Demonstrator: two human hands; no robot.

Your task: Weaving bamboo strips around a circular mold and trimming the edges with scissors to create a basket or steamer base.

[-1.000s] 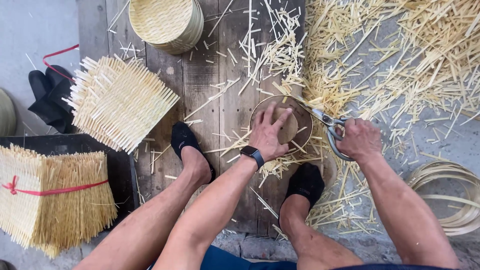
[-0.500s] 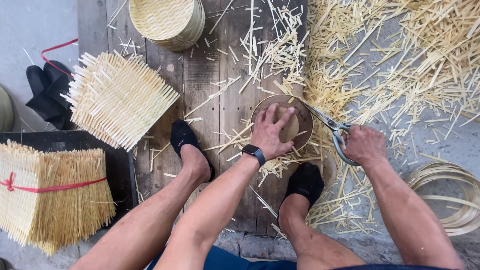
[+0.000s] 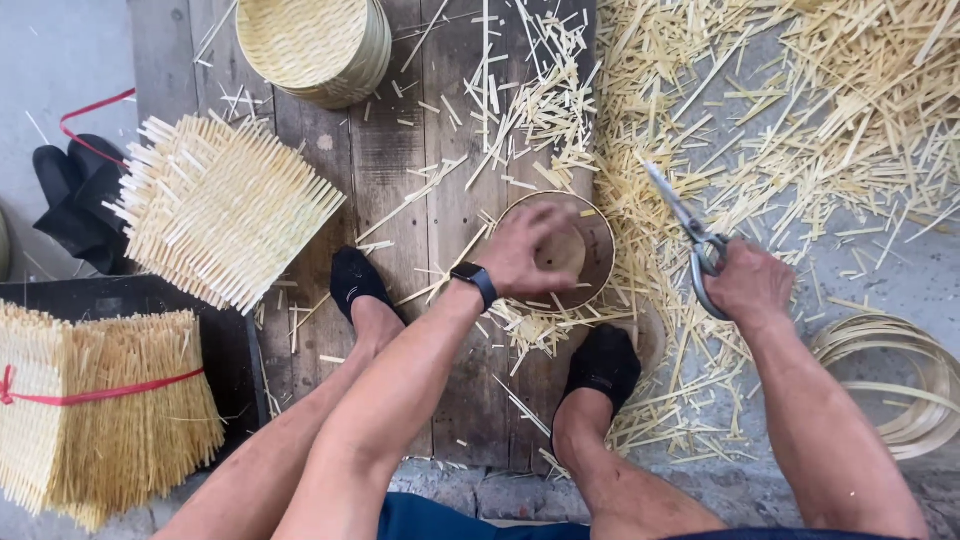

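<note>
Two hands are at work from where I watch: my left hand (image 3: 530, 250) lies spread, fingers curled, over the round woven basket (image 3: 590, 265) on the wooden surface (image 3: 400, 170), just ahead of my two black-socked feet. My right hand (image 3: 748, 283) is off to the basket's right, clear of it, closed around the handles of the scissors (image 3: 690, 235), blades parted and pointing up-left over the cut bamboo strips (image 3: 800, 110). Farther out, a square woven mat (image 3: 225, 210) lies left and stacked round baskets (image 3: 315, 45) sit at the surface's far end.
</note>
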